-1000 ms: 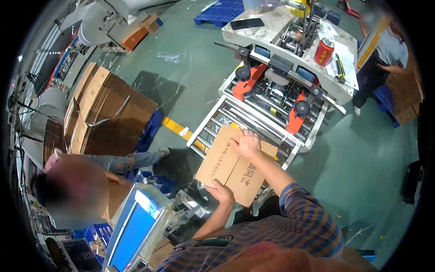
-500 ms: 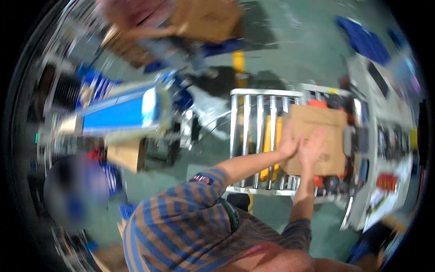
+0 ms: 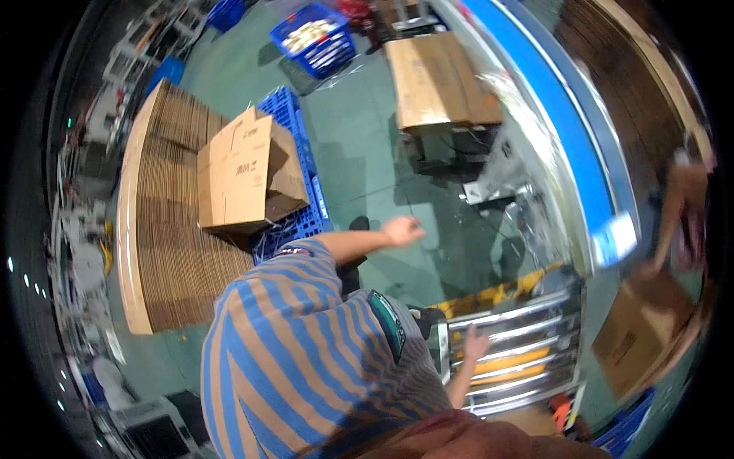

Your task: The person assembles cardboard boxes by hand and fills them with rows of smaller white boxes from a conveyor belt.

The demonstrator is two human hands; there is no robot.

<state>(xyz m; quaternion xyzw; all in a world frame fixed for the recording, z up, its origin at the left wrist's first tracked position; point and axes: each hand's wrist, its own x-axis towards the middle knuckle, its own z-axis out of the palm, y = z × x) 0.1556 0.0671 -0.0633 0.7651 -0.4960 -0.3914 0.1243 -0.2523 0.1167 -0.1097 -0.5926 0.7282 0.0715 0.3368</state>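
My left hand (image 3: 404, 231) is held out over the green floor, holding nothing, its fingers loosely bent. Lower down, my right hand (image 3: 475, 344) hangs empty over the near end of the roller conveyor (image 3: 527, 321), fingers apart; I cannot tell whether it touches the rollers. Part of a cardboard box (image 3: 527, 419) shows on the conveyor at the bottom edge, mostly hidden by my body. To my left, a partly unfolded carton (image 3: 237, 172) leans by a tall stack of flattened cardboard (image 3: 164, 229).
A blue pallet (image 3: 317, 206) lies beside the carton. Farther off stand a cardboard-topped stand (image 3: 436, 76) and a blue crate of pale items (image 3: 313, 42). A blue belt conveyor (image 3: 550, 115) runs along the right. Another person's arm (image 3: 673, 214) reaches to a carton (image 3: 638, 329).
My hands have left the cardboard box they were pressing on the roller conveyor. My view has turned left, bringing in the flattened cardboard stack and the partly unfolded carton.
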